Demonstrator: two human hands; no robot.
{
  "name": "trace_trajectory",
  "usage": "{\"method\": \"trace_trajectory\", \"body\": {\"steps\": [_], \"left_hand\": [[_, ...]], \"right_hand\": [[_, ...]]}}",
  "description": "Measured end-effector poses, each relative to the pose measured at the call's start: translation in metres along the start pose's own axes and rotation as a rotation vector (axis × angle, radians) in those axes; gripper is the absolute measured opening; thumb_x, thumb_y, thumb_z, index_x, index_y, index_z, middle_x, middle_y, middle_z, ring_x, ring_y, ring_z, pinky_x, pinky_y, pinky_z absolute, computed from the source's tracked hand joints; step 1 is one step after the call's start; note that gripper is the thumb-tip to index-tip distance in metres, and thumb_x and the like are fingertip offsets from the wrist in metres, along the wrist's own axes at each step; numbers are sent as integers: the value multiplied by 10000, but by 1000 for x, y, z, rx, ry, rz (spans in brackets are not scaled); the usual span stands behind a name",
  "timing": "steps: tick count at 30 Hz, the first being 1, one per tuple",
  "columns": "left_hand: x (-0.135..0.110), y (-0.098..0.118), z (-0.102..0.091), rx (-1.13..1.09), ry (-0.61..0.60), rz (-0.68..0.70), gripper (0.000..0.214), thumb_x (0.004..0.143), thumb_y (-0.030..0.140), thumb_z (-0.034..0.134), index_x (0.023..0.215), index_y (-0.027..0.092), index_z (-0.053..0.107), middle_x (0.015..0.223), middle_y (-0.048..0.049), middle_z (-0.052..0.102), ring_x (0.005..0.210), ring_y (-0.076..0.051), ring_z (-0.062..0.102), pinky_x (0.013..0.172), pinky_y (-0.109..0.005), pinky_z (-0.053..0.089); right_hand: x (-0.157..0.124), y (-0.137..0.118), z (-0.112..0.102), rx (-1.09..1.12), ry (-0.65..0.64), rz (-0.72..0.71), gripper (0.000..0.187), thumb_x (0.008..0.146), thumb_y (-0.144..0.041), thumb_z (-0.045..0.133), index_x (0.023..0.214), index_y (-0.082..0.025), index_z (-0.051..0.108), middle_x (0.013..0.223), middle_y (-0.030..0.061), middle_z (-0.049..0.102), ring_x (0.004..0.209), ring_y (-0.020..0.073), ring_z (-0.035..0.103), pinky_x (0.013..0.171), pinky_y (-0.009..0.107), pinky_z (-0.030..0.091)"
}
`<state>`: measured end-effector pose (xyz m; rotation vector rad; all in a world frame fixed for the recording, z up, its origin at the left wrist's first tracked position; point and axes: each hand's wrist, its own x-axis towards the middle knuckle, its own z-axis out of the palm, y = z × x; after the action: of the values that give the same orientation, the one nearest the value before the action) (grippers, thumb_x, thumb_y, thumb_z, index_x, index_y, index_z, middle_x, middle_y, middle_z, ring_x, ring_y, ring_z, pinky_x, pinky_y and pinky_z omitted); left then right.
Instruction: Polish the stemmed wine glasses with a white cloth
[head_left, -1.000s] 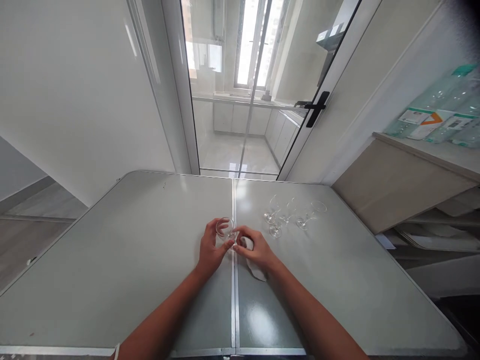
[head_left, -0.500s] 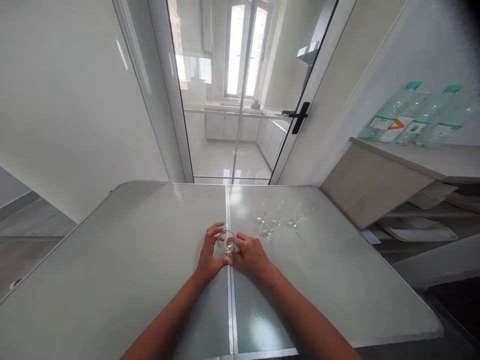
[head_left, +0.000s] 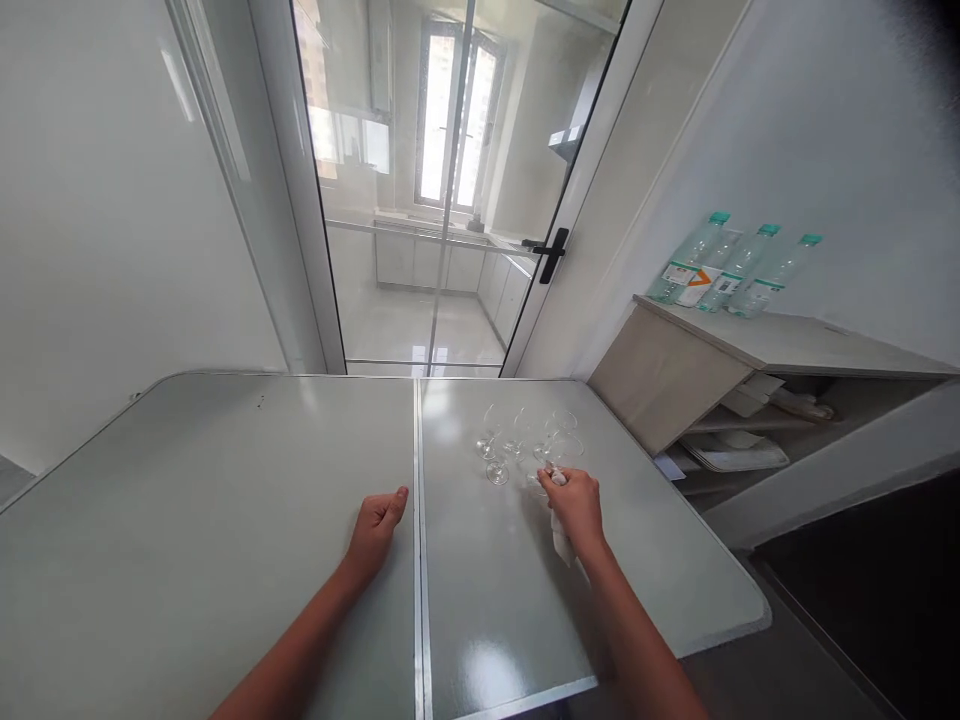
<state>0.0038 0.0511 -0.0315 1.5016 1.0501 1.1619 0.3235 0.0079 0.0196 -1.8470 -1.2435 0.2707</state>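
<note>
My right hand pinches a clear stemmed glass at the right end of a small group of glasses. Its foot is low, at or just above the tabletop; I cannot tell if it touches. A crumpled white tissue or cloth is also in this hand, hanging below the fingers. Just left of the table's seam, my left hand is closed, fingers curled and thumb along them, with nothing showing in it. Several other stemmed glasses, among them a near one, stand upright close together left of and behind the held glass.
A pale glossy table with a metal seam fills the foreground. Behind it stands a glazed door with a black handle. To the right, several plastic bottles stand on a wooden shelf unit.
The glass has moved from the seam rightward to the group in my right hand. My left hand has come away from it and closed. The view has turned right.
</note>
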Motion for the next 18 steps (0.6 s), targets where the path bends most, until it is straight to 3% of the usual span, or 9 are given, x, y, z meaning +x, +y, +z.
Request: {"method": "trace_trajectory", "body": {"steps": [5,12,18], "left_hand": [[1,6,0,-11,-30,-37,614,927,684,407,597,225,168,583,42,161,566,-106,149,562,-291,178],[2,15,2,-44,-45,-106,625,920,728,352,589,233,166,591,40,148,557,-112,157,543,-299,150],[2,13,2,-33,-46,-101,594,943,672,351,588,234,165,583,40,156,552,-113,153,545,-304,148]], "right_hand": [[31,31,4,-237,-132,151,395,798,-480,604,602,-157,720,455,41,616,479,168,542,502,261,336],[39,31,17,-294,-143,133,369,816,-455,592,610,-176,719,505,56,654,523,186,586,544,264,370],[40,30,23,-335,-136,139,363,843,-453,585,751,-163,785,647,108,740,636,225,664,591,275,413]]}}
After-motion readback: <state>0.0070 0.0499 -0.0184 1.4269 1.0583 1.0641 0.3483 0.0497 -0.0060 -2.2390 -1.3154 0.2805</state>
